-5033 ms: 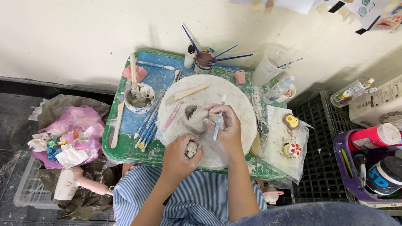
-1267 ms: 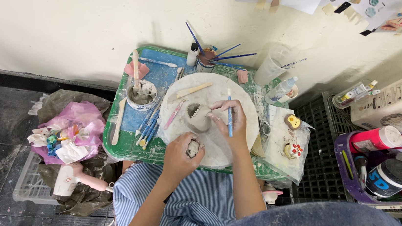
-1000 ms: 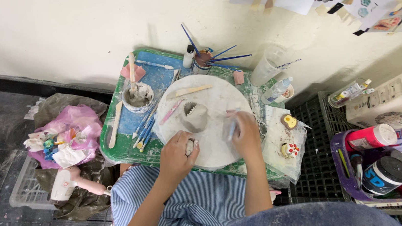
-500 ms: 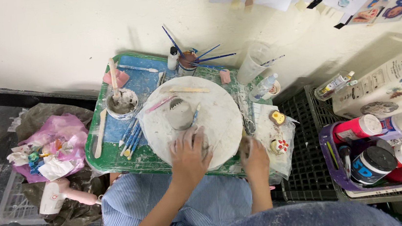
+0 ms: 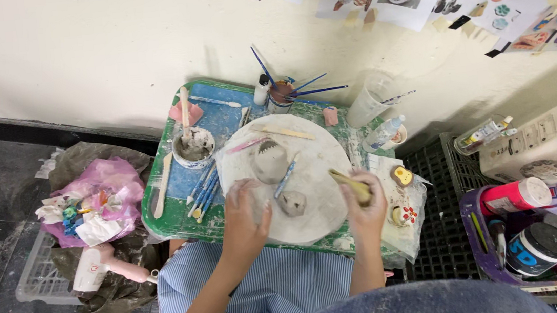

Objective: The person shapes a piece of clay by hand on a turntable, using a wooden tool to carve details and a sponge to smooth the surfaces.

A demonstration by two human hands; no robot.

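The left hand [image 5: 243,214] lies flat, fingers spread, hiding the board [image 5: 324,166] beneath; the right hand [image 5: 365,202] pinches a wooden stick [image 5: 351,185].

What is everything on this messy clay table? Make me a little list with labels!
Left hand: resting flat on the round white work board
Right hand: gripping a yellowish wooden tool
On the board: small grey clay lump, larger grey clay piece, blue-handled tool
Under the board: green tray
Tray's far edge: cup of brushes
Left of board: white bowl of clay water, blue tools
On the floor: pink plastic bag
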